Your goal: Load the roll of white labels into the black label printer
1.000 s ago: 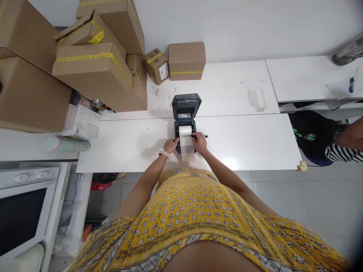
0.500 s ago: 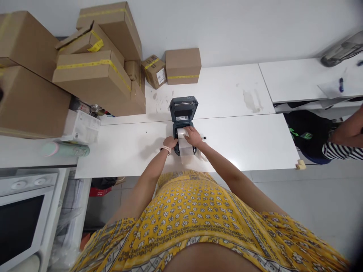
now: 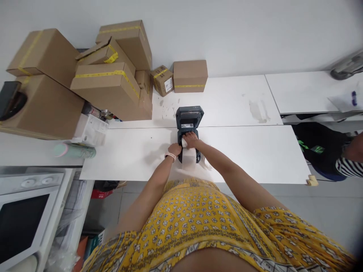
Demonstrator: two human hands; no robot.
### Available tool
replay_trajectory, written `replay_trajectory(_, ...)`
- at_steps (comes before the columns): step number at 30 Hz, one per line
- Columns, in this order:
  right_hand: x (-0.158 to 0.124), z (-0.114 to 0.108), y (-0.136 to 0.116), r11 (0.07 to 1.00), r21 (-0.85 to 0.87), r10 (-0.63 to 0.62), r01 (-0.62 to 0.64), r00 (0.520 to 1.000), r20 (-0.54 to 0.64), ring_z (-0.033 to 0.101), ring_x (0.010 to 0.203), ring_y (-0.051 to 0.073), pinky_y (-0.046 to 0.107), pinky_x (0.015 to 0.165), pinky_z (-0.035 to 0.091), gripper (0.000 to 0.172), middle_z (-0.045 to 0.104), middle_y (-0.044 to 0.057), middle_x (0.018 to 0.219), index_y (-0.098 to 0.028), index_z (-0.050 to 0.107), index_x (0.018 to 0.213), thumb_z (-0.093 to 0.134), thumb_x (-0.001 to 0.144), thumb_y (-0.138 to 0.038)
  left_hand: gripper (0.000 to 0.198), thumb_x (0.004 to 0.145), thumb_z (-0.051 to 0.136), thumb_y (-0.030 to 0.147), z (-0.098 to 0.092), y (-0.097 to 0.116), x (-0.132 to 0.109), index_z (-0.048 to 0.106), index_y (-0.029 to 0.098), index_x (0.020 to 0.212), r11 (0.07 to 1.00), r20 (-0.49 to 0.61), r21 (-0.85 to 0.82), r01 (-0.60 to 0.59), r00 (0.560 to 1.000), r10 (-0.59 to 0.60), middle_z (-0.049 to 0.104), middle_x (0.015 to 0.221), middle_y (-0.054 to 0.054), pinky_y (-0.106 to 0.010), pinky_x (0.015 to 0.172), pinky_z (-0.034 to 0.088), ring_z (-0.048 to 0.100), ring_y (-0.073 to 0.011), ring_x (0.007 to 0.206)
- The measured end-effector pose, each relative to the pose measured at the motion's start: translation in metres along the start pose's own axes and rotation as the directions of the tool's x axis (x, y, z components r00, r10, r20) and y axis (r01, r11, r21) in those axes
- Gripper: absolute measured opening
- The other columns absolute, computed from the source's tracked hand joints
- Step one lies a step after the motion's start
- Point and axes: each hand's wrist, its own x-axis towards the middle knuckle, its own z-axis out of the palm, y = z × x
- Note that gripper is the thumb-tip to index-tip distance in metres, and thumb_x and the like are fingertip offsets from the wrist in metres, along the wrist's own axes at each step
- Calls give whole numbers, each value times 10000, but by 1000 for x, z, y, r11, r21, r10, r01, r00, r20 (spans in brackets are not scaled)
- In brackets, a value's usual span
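Dead centre on the tabletop point(image 3: 249, 151), a dark label printer point(image 3: 189, 118) is parked with its lid flipped up toward 12 o'clock. A white paper roll point(image 3: 188, 155) is sat in the open bay, with a strip of paper fed out over the front edge toward 6 o'clock.

The step in hand looks like the roll being seated or squared up in the bay, so about midway through a reload, as a guess. The next move would call for the paper to be kept straight between the guides and for fingers to be kept clear of the lid.

The right hand point(image 3: 191, 139) is reached in from 5 o'clock with the arm nearly straight. It's laid palm down on the back of the roll with the fingers spread and flat, so it's pressing rather than clamped on anything. The left hand point(image 3: 175, 149) is brought in from 7 o'clock with the elbow bent and rested against the printer's left side. Its fingers look curled, but whether anything is gripped can't be told at this size. A pale wristband point(image 3: 170, 155) is worn on that wrist.

Further out, a heap of cardboard boxes point(image 3: 110, 87) is stacked at 10 o'clock, and a single small box point(image 3: 190, 75) is set against the wall at 12. A green bottle point(image 3: 75, 151) is lying on its side at 9 o'clock. Someone else's striped sleeve point(image 3: 350, 166) is just caught at the 3 o'clock edge.
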Motion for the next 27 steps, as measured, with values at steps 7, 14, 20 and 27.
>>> replay_trajectory(7,-98,-37,59,618,734,-286,280,951,-122,577,1140,278,368,930,485,810,593,76,1284,-246,463,1365,797,633,-334,372,938,402,324,5,-3,0,707,128,1021,1000,-78,5,-30,996,30,725,985,-183,-312,819,505,680,-281,1037)
replay_trajectory(14,-124,-12,125,344,916,220,205,931,-291,570,1125,259,382,945,485,748,573,78,1286,-236,488,1325,747,628,-315,416,936,362,352,1,-4,1,710,139,1018,999,-40,16,-36,999,36,737,900,-161,-300,799,498,684,-276,1022)
replay_trajectory(20,-48,23,146,361,926,612,109,721,-324,539,1124,262,384,869,522,752,520,134,1293,-181,388,1318,615,614,-313,410,926,364,336,-4,-1,-2,701,132,1038,1000,-1,15,20,1000,-20,736,815,-149,-300,791,492,692,-273,1014)
replay_trajectory(27,-8,56,139,513,838,631,-184,743,-223,563,1131,282,421,934,488,786,535,130,1307,-175,314,1357,595,635,-309,401,942,375,358,-2,1,0,702,158,1061,996,-18,56,63,998,-63,737,888,-161,-326,852,487,671,-290,1072)
